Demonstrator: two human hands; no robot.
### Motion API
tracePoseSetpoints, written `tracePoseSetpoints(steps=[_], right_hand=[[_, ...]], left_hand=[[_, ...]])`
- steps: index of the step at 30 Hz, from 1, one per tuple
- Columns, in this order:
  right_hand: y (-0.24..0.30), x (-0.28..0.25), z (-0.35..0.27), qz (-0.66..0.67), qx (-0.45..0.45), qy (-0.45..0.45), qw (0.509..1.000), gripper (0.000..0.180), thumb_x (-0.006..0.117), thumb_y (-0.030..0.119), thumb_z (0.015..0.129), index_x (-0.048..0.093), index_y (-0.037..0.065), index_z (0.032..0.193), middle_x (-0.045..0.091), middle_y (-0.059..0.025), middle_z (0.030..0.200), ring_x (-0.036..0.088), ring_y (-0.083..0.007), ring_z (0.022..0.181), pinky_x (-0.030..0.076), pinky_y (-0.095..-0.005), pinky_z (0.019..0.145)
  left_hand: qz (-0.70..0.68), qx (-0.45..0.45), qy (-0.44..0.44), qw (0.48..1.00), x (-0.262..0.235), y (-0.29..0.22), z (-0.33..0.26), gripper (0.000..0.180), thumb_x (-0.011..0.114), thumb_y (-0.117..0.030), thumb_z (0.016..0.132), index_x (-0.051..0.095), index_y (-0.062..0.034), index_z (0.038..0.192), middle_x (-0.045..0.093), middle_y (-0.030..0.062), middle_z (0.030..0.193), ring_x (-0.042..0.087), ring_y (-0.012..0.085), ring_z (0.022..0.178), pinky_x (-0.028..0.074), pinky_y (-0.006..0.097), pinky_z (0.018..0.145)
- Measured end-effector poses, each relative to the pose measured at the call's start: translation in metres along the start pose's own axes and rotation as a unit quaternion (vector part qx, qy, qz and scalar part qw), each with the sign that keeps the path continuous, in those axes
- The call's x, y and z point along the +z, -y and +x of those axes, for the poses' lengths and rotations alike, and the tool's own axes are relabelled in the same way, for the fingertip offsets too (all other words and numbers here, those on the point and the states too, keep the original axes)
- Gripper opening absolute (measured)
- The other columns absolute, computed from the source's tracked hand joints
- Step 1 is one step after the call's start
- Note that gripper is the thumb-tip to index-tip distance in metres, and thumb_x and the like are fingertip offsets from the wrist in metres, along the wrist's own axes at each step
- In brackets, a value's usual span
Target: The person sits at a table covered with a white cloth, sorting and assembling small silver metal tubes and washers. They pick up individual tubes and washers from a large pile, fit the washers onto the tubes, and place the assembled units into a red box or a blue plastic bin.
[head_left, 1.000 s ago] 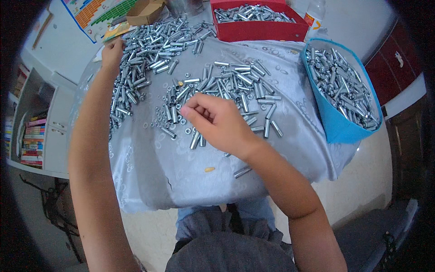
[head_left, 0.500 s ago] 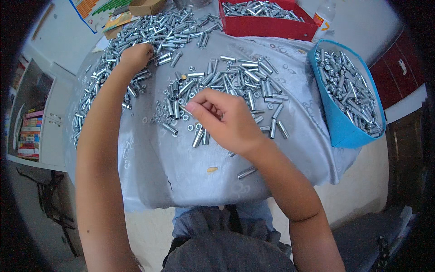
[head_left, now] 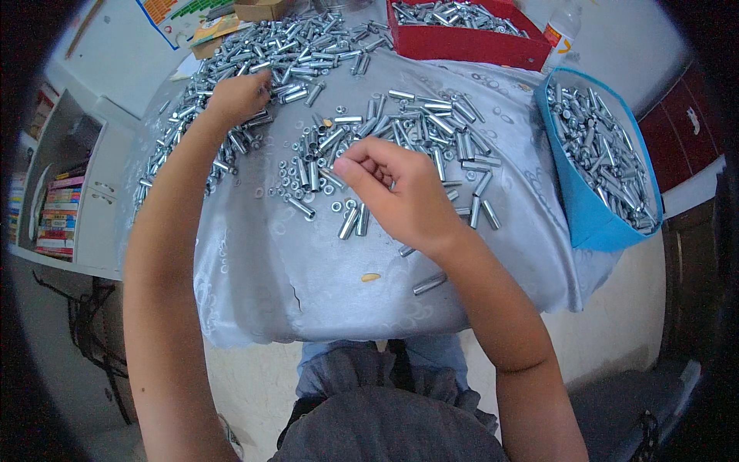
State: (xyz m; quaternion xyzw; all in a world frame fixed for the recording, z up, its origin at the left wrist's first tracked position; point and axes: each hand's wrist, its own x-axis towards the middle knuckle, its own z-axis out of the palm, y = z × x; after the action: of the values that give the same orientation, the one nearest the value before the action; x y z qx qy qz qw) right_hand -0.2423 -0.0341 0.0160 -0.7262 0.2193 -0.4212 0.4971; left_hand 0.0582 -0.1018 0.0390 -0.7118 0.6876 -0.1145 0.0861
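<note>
My left hand [head_left: 239,100] reaches to the near side of the large heap of metal anchor sleeves and bolts [head_left: 296,54] at the far left. Its fingers curl toward the pieces, and whatever they grip is hidden. Over the smaller pile of sleeves and bolts [head_left: 439,122] in the middle is my right hand [head_left: 404,192], thumb and fingers drawn together. I cannot make out what is in that pinch. Loose nuts and washers [head_left: 290,179] lie to the left of my right hand, and a few shiny sleeves [head_left: 352,220] rest just below its fingertips.
At the right edge stands a blue fabric bin [head_left: 589,223] full of bolts. A red box [head_left: 469,50] of bolts sits at the back, beside a plastic bottle [head_left: 563,35]. A cardboard box [head_left: 263,9] is behind the heap. The grey tablecloth [head_left: 331,300] hangs in folds.
The whole scene has shifted slightly to the right and up in the picture. Both hands stay at nearly the same places over their piles, with fingers still curled.
</note>
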Motion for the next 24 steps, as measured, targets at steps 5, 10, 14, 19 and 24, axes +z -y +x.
tracePoseSetpoints(steps=[5,10,14,19,24], right_hand=[[-0.002,0.002,-0.001,0.002,-0.018,0.004,1.000,0.016,0.059,0.014,0.085,0.057,-0.001,0.080,0.054,-0.0085,0.060,0.049,-0.0126,0.051,0.040,-0.0286,0.050],[-0.002,0.000,0.000,0.006,0.008,0.011,1.000,0.016,0.059,0.015,0.085,0.057,-0.001,0.081,0.055,-0.0094,0.061,0.049,-0.0130,0.052,0.041,-0.0290,0.051],[-0.003,-0.001,-0.001,0.013,0.010,0.009,1.000,0.014,0.059,0.013,0.087,0.059,-0.001,0.084,0.052,0.0029,0.064,0.043,-0.0012,0.056,0.035,-0.0175,0.050],[-0.001,0.001,0.001,0.018,-0.009,-0.010,1.000,0.014,0.059,0.012,0.085,0.058,-0.001,0.082,0.054,-0.0043,0.061,0.047,-0.0079,0.052,0.038,-0.0238,0.049],[-0.004,0.001,0.002,0.011,-0.021,-0.022,0.999,0.014,0.060,0.011,0.084,0.057,-0.002,0.079,0.054,-0.0076,0.058,0.049,-0.0109,0.049,0.040,-0.0267,0.048]], left_hand=[[0.108,0.088,0.025,0.990,0.011,0.006,0.009,0.014,0.056,-0.020,0.079,0.063,-0.0142,0.089,0.064,0.0104,0.080,0.062,0.0297,0.075,0.049,0.043,0.066],[0.118,0.124,0.061,0.983,0.003,0.011,0.014,0.015,0.059,-0.025,0.078,0.064,-0.0147,0.088,0.064,0.0101,0.081,0.062,0.0292,0.077,0.049,0.042,0.067],[-0.083,-0.052,-0.062,0.993,0.014,0.015,0.016,0.021,0.054,-0.030,0.084,0.060,-0.0140,0.097,0.064,0.0097,0.082,0.061,0.0293,0.081,0.047,0.041,0.069],[-0.311,-0.130,-0.181,0.924,0.019,0.069,0.034,0.042,0.041,-0.039,0.092,0.054,0.0008,0.091,0.059,0.0160,0.084,0.056,0.0239,0.072,0.045,0.037,0.065],[-0.561,-0.243,-0.094,0.786,0.004,0.053,0.010,0.028,0.044,-0.030,0.091,0.053,-0.0043,0.087,0.052,0.0042,0.075,0.046,0.0115,0.061,0.040,0.026,0.051]])
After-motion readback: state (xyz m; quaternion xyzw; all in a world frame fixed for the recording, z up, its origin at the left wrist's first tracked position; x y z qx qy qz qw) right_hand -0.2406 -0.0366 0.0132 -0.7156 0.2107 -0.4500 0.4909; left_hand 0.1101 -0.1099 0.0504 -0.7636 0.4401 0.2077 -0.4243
